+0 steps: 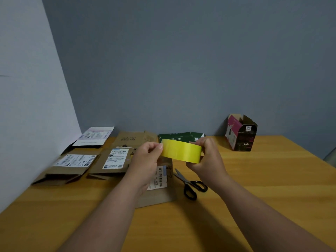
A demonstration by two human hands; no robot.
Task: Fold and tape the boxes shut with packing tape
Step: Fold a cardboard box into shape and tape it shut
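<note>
While both hands hold it above the table (pixel 254 188), one roll of yellow tape (pixel 181 150) hangs in the air over a cardboard box; the right hand (pixel 205 155) grasps the roll's right side with curled fingers, and the left hand (pixel 147 159) pinches at its left edge with thumb and fingertips; whether a loose tape end is caught there I cannot tell. Directly beneath the hands lies one brown box (pixel 160 186) with a white label, partly hidden by the left wrist; its inside is not visible. Just to its right lies one pair of black-handled scissors (pixel 190 184), blades closed, pointing away. To the left, four more flattened cardboard boxes lie in two rows near the wall: a labelled box (pixel 71 166) at the front left, a second labelled one (pixel 112 160) beside it, a white-topped one (pixel 94 137) behind, and a plain brown one (pixel 131 139) next to that. One green package (pixel 181 136) lies behind the tape. Well apart at the far right stands one dark carton (pixel 241 133) with pink print, its top flaps open; what it holds is hidden.
</note>
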